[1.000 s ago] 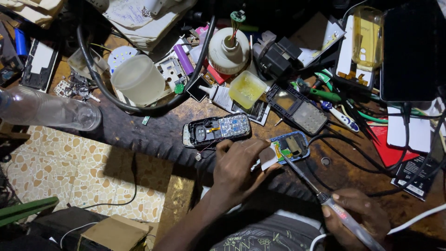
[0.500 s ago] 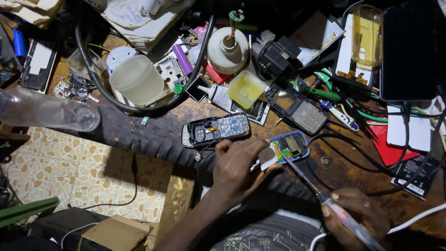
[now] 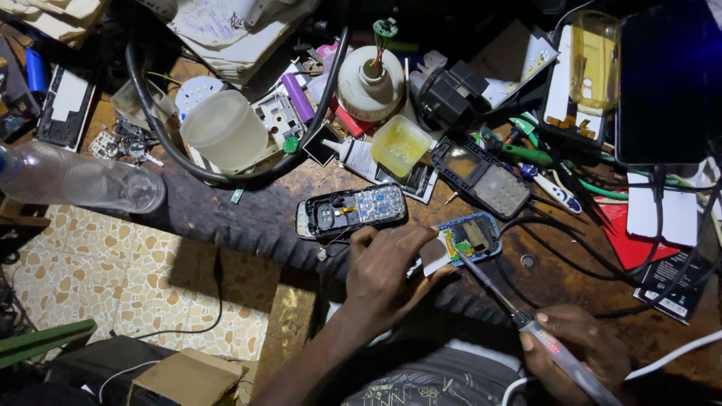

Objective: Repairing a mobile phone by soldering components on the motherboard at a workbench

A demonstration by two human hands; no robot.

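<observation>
Both hands are seen low in the head view. A small blue circuit board (image 3: 465,239) is pinned flat on the table (image 3: 301,188) by the left hand (image 3: 387,274); the fingers are bent and pressed on the board's left end, but not wrapped around it. A thin soldering pen (image 3: 553,353) is gripped by the right hand (image 3: 579,353), which is closed tight around the handle, and its long metal tip is laid on the board. The board is set near the table's front edge, just right of an opened phone shell (image 3: 350,213) with blue keys. A yellow tub (image 3: 400,145), a white glue bottle (image 3: 371,83), a clear plastic bottle (image 3: 75,179) and black cables are spread around. The board is judged light, stiff and easy to break. It should be held by its edges only, and the small parts should be left untouched.
</observation>
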